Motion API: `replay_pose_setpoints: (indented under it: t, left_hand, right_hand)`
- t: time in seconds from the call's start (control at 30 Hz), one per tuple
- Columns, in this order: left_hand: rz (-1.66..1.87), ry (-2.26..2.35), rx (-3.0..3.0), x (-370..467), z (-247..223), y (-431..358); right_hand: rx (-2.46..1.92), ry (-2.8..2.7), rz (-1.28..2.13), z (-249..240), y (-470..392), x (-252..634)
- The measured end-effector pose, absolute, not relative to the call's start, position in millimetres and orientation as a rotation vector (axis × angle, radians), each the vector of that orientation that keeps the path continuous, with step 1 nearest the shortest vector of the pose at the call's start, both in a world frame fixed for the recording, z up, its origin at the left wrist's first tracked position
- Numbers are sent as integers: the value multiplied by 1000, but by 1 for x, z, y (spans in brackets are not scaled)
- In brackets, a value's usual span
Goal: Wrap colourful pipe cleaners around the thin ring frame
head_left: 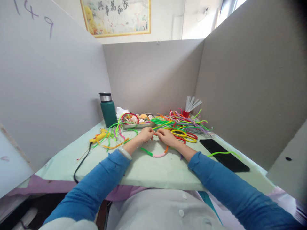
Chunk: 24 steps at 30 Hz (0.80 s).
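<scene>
Up close, the table point(153, 172) is a pale green top boxed in by grey partition boards on three sides, with a white wall behind and bright daylight at the upper right. Both hands meet near the middle of the table: the left hand point(145, 134) and right hand point(167, 136) are pinched shut on the two ends of a loop point(157, 152) of twisted pipe cleaner, green, pink and orange, which curves down onto the table toward the near edge. Just behind the hands, toward the far edge, lies a tangled pile of pipe cleaners point(182, 126) in many colours, partly spilling over a metal tray point(137, 123) of small bits. A green flask point(107, 109) with a steel lid stands at the far left corner, and a red cup point(186, 113) holding white strips stands at the far right. A yellow glue gun point(98, 137) lies toward the left edge, its black cord trailing off the near edge. A black phone point(224, 155) lies near the right edge with a green strand across it. Above the back board hangs a framed picture point(116, 16) with Chinese characters, too small to read surely; "149" point(33, 16) is handwritten on the left board.
</scene>
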<state>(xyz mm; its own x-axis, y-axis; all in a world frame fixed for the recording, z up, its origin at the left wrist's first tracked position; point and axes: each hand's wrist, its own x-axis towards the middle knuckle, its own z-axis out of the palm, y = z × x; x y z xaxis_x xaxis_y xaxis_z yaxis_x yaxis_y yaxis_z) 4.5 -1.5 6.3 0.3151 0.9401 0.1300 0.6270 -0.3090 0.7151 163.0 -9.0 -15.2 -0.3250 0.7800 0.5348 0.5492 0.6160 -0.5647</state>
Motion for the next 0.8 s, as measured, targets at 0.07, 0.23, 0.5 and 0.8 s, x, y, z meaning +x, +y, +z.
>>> replay_pose_setpoints:
  t: [0.07, 0.23, 0.5, 0.8]
  left_hand:
    - [756, 1353, 1973, 5, 7, -1]
    - [768, 1246, 1768, 5, 12, -4]
    - [800, 1179, 1653, 5, 17, -11]
    - [807, 1382, 1765, 8, 11, -3]
  right_hand:
    - [-1036, -2007, 358, -15, -9, 163]
    - [-1007, -1973, 374, -14, -12, 162]
    - [-1009, -1961, 383, -11, -14, 162]
    - [-1024, -1950, 350, -16, -9, 163]
